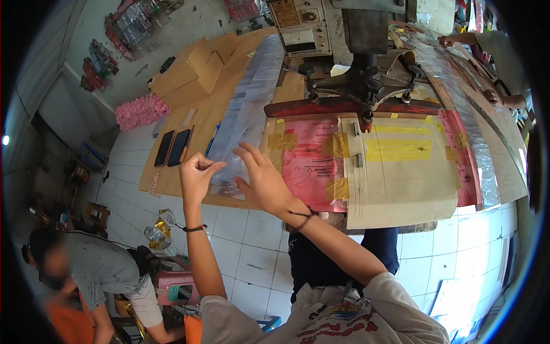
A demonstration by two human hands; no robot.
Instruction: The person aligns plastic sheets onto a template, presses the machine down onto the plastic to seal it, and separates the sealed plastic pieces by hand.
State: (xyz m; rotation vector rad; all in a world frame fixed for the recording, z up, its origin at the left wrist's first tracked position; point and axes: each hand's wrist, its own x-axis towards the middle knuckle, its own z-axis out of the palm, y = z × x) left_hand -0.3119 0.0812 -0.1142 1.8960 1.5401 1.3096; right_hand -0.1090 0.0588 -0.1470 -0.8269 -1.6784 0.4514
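Observation:
My left hand (199, 176) is raised over the front edge of the wooden table, its thumb and fingers pinched together. Whatever it may hold is too small or too clear to make out. Beside it, my right hand (264, 182) has its fingers spread apart and nothing visible in it. Beneath and behind both hands lies a long stack of clear plastic sheets (246, 109). Right of my right hand, a pink sheet (309, 163) with brown tape lies under a tan cardboard sheet (407, 189) carrying yellow tape strips.
A press head (369, 86) with a red-edged bar stands over the cardboard. Two phones (164, 148), a blue pen (213, 139), a pink bundle (142, 112) and a cardboard box (189, 80) lie left. One person (103, 269) sits lower left; another (501, 63) stands at right.

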